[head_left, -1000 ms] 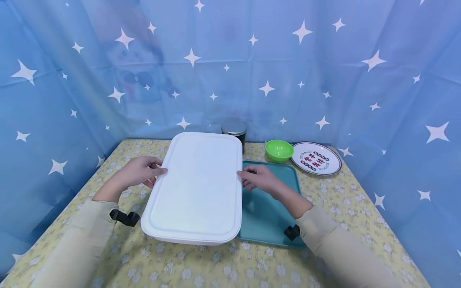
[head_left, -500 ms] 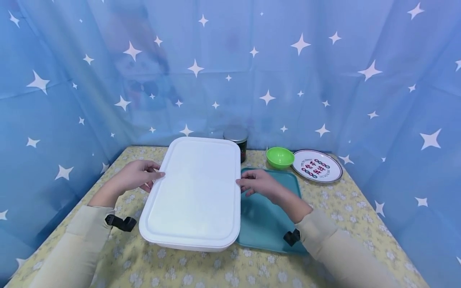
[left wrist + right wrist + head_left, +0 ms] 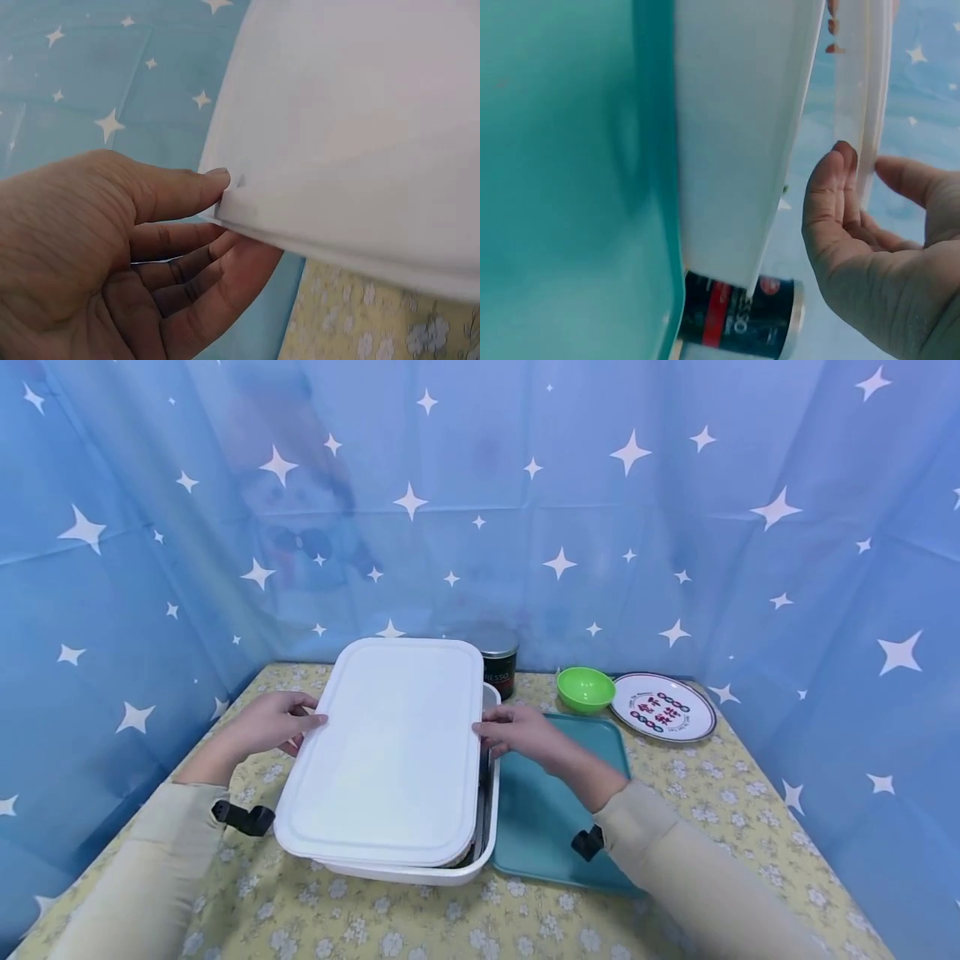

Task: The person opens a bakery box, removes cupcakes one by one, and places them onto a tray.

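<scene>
A white rectangular lid [image 3: 386, 747] is held by both hands, one at each long side, raised above a white box [image 3: 491, 827]. My left hand [image 3: 273, 724] pinches the lid's left rim; in the left wrist view its thumb lies on top and the fingers curl beneath. My right hand [image 3: 525, 737] pinches the right rim; the right wrist view shows a gap between the lid and the box wall [image 3: 739, 135]. Along the right side the box's inside shows, with dark contents too hidden to name.
A teal tray [image 3: 562, 810] lies right of the box. Behind stand a dark can [image 3: 500, 672] with a silver lid and a green bowl [image 3: 586, 690]. A white patterned plate [image 3: 663, 707] lies at the back right. A floral cloth [image 3: 712, 827] covers the table.
Both hands have lifted the lid off the box and shifted it left. The box's right rim and part of its inside have come into view.
</scene>
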Demonstrator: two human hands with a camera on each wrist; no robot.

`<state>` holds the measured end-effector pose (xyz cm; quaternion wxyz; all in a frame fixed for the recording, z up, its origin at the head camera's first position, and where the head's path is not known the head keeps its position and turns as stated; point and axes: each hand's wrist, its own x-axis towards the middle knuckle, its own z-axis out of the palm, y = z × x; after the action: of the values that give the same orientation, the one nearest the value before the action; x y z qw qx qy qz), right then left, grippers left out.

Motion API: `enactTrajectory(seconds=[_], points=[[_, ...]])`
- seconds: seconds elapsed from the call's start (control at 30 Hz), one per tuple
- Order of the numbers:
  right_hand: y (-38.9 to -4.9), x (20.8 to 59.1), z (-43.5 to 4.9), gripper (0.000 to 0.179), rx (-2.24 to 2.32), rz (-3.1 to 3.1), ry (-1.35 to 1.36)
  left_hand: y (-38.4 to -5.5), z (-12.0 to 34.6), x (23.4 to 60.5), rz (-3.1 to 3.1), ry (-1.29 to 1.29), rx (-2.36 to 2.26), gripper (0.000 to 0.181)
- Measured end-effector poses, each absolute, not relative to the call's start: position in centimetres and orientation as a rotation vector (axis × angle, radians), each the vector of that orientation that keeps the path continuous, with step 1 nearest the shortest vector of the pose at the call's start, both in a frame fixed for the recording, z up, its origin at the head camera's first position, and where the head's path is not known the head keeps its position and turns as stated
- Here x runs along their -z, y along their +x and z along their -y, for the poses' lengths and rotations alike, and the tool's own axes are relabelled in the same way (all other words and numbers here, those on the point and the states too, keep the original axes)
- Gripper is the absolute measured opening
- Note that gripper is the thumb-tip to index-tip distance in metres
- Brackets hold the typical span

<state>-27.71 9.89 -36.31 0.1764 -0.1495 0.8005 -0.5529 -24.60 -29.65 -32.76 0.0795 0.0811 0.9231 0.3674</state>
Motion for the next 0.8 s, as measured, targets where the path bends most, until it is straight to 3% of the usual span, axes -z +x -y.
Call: enactTrajectory(seconds=[0.23,0.63,0.8], points=[[-28.4,36.3,-6.8,0.031,1.667,-2.219,-0.389,-25.0,32.2,33.3,-2.779,0.105,-1.09,0.043],[-29.4,35.6,-3.4,0.027,1.677,-2.144,-0.43,-24.7,35.8,32.8,-2.812,-0.036,-1.154,0.064],[-29.5,35.3,-1.6,0.026,1.693,-2.135,-0.435,-24.8,37.2,32.8,-2.829,-0.079,-1.127,0.064]])
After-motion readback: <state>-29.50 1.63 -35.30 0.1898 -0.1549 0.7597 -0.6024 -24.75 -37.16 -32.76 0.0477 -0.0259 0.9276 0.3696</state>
